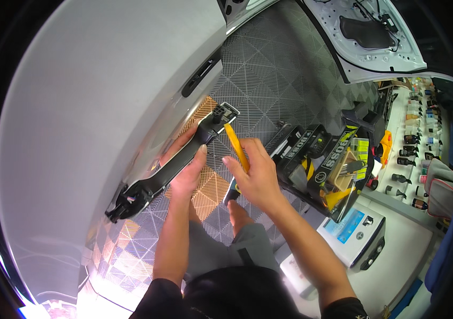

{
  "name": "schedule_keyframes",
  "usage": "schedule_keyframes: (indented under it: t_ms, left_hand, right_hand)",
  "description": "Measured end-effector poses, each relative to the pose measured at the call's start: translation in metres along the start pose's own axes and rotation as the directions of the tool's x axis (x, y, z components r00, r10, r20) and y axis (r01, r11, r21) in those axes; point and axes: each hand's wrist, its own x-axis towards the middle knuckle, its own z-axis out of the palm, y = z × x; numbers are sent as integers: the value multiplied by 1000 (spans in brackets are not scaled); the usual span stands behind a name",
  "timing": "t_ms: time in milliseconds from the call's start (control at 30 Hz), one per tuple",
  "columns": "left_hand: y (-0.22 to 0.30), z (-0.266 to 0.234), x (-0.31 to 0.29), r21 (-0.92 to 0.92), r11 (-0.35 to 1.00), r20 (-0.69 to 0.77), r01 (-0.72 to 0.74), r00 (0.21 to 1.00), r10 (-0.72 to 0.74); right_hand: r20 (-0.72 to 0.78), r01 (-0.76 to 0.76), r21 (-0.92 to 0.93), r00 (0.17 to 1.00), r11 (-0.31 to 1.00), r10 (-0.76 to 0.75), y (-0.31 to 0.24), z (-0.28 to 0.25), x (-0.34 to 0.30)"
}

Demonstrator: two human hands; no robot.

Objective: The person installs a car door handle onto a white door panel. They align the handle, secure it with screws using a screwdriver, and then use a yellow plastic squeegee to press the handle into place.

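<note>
In my left hand [186, 179] is a long car door handle [170, 171], black on its inner side, with a pale outer edge. My thumb presses on the black side and the fingers wrap behind it. The handle is tilted, its far end up and to the right, its near end with a black bracket close to the grey car panel [104, 95]. My right hand [260, 178] grips a yellow plastic pry tool [236, 146]. The tool's tip is beside the handle's far end; I cannot tell whether they touch.
An open black tool bag [311, 183] with yellow tools stands on the right. Below it is a white-and-black device [353, 235] on a pale surface [404, 252]. Bottles [410, 139] line a shelf at far right. A stripped door [367, 34] stands open at top right over the tiled floor [269, 58].
</note>
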Motion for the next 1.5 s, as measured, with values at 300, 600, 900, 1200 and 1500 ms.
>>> schedule_keyframes:
  t_ms: [300, 600, 900, 1200, 1500]
  left_hand:
    - [8, -7, -2, -210, 971, 165, 114, 983, -80]
    - [-7, -15, -5, -16, 1000, 188, 8, 982, -5]
    - [-8, -12, -5, 111, 993, 130, -44, 991, 29]
    - [-14, -4, -10, 53, 998, 61, 30, 998, -33]
    - [-10, 2, -1, -117, 981, 126, 153, 982, -138]
  right_hand:
    - [174, -305, 591, 952, 747, 251, 25, 34, -46]
    - [-89, -194, 529, 955, 826, 282, -19, 45, -58]
    - [-146, -125, 272, 975, 954, 169, -26, 38, -42]
    - [-177, -82, 196, 977, 977, 118, -32, 52, -30]
    - [37, -78, 433, 997, 898, 68, 10, 18, 5]
